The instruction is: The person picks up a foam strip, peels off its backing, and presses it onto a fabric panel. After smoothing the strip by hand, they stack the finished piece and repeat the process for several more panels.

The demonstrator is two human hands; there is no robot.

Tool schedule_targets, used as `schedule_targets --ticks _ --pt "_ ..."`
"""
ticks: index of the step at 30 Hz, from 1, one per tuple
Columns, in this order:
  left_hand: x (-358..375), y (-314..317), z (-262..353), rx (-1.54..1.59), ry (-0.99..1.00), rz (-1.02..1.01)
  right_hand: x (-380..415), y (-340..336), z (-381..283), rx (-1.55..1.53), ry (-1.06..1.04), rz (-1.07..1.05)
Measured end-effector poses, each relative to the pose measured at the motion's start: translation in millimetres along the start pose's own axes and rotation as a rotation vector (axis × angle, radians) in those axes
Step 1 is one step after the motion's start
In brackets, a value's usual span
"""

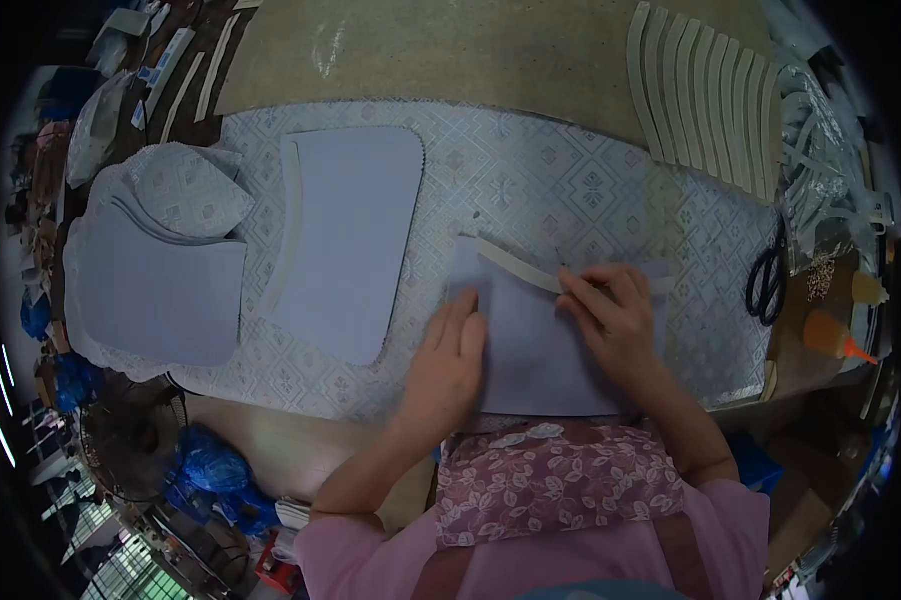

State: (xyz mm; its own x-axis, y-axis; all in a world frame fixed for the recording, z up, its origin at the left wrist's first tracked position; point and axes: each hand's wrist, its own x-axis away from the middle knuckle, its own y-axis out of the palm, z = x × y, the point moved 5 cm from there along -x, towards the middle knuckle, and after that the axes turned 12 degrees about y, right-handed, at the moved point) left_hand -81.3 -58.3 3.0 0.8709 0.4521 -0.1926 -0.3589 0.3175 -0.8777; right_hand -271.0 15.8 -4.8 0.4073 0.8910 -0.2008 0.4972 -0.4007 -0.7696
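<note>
Right hand [619, 318] grip pinches cream strip [516, 265]; left hand [451, 360] flat on grey panel [541, 365].

table [531, 180]: patterned white cloth | far edge: tan board [451, 50] | floor: fan [131, 430], clutter

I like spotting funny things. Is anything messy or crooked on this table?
Nothing spilled or torn. The only slanted thing is the pale strip, lying at an angle across the grey sheet, pressed by the right hand. The left hand lies flat on the sheet. The strips are fanned neatly.
</note>
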Motion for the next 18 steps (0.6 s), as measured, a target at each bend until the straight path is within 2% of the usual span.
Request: schedule_targets --ticks 1,4,7,10,13,18 --pt "-2 2 3 -0.093 0.048 -0.116 1 0 0 0.009 0.005 -0.004" --pt "-8 17 25 -0.513 0.238 -0.285 5 2 -1 0.023 -0.008 0.008" --pt "-17 14 31 -0.666 0.340 -0.405 8 7 0 0.007 -0.027 0.013" --pt "-20 -5 29 0.008 0.316 -0.362 8 6 -3 -0.007 -0.038 0.000" --pt "-10 -9 19 0.194 0.299 -0.039 8 7 -1 -0.024 -0.041 -0.020" --pt "-3 -1 6 0.189 0.108 0.119 9 9 1 -0.039 -0.041 -0.043"
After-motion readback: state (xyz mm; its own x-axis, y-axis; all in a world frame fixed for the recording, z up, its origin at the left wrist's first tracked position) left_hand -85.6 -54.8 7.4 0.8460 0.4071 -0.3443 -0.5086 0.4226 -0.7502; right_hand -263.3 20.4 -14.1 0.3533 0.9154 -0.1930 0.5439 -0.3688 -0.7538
